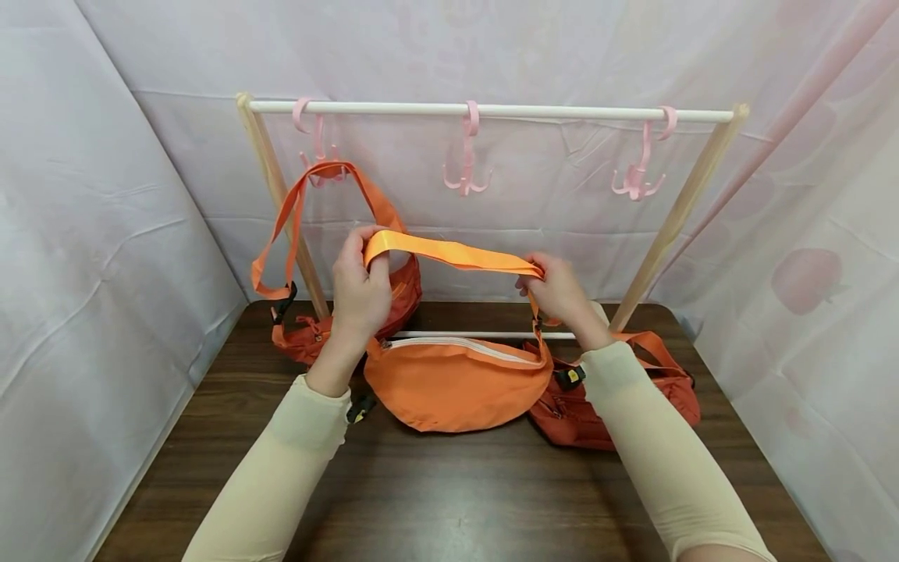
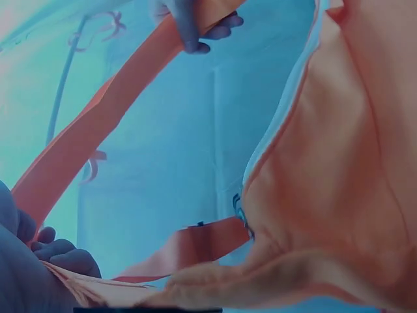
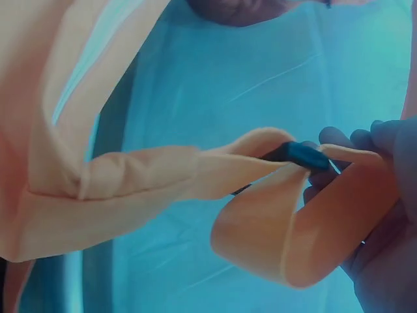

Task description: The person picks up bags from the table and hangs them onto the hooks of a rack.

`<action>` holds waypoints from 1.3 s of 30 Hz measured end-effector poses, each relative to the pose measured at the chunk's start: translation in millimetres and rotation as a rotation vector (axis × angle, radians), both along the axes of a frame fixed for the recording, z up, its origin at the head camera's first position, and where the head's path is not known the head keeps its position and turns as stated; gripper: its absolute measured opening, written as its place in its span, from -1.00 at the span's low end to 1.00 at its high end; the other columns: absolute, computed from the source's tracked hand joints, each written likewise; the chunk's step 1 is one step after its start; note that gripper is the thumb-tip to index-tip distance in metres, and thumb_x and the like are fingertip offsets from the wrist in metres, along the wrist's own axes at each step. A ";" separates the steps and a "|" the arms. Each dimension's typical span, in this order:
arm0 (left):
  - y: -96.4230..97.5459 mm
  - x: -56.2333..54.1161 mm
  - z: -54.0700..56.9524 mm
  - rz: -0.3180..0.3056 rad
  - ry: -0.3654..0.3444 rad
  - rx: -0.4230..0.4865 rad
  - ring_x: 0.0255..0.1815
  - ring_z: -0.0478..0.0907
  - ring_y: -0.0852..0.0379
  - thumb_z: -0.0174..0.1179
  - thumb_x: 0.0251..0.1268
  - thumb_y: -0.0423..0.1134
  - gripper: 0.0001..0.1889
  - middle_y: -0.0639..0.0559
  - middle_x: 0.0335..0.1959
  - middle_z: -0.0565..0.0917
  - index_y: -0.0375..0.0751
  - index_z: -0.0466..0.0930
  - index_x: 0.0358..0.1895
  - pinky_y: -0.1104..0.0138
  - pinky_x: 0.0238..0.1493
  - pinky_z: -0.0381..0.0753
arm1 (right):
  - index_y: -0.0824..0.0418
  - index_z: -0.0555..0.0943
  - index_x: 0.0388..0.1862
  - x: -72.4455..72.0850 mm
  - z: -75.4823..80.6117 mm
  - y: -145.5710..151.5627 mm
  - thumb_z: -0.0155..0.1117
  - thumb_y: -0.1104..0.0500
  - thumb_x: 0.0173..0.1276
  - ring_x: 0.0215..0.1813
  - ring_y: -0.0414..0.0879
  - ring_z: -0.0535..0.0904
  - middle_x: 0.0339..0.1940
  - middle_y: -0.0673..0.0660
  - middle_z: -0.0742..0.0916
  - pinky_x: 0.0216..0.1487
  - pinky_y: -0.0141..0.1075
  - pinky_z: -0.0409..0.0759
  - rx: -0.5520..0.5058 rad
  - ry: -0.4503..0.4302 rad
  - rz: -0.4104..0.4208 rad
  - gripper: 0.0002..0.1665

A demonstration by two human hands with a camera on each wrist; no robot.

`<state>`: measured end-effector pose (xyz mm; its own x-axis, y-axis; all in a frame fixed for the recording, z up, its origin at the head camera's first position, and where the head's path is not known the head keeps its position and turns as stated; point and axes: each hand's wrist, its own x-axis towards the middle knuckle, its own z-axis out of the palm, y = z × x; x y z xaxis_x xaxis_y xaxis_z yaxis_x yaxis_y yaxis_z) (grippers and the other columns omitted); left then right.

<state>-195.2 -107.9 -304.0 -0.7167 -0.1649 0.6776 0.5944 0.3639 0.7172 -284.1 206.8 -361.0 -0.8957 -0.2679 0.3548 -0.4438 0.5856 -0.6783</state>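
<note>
An orange waist bag with a white zipper hangs by its strap between both hands. My left hand grips the left end of the strap loop, with the fingers curled round the webbing. At the other end my right hand pinches the strap between thumb and fingers. From there the strap runs down past a dark buckle to the bag's corner. In the left wrist view the webbing stretches between the two hands, and the bag's side fills the right.
Behind stands a rack with a white rail and pink hooks. A red-orange bag hangs by its strap at the left hook. Another red-orange bag lies on the dark wooden table, partly behind the right forearm. Pale curtains surround the table.
</note>
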 end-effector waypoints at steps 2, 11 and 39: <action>-0.6 1.8 3.5 0.002 0.010 0.002 -0.52 0.28 0.02 0.02 0.65 -0.39 -0.75 -0.15 -0.30 0.53 -0.37 0.56 0.22 0.29 -0.35 0.35 | 0.17 0.71 -0.09 3.4 6.7 -1.2 0.16 0.29 0.62 -0.32 0.11 0.72 -0.35 0.11 0.79 -0.36 -0.10 0.62 -0.002 0.030 0.004 -0.83; -2.3 5.1 17.6 -0.025 0.031 -0.003 -0.39 0.40 0.04 -0.01 0.61 -0.44 -0.68 -0.14 -0.13 0.59 -0.30 0.52 0.30 0.32 -0.25 0.45 | 0.10 0.71 0.24 21.0 40.8 -11.7 0.10 0.21 0.68 -0.36 -0.03 0.65 -0.21 0.04 0.83 -0.54 -0.15 0.50 0.059 0.130 0.042 -0.68; -10.6 -8.4 41.3 -0.077 0.098 -0.265 -0.15 0.67 0.13 0.27 0.58 -0.29 -0.56 -0.02 0.19 0.73 -0.04 0.62 0.44 0.38 -0.14 0.64 | 0.15 0.75 0.28 31.6 88.5 -10.5 0.20 0.34 0.64 -0.60 -0.02 0.70 -0.31 0.16 0.84 -0.55 -0.29 0.65 -0.292 0.387 0.311 -0.63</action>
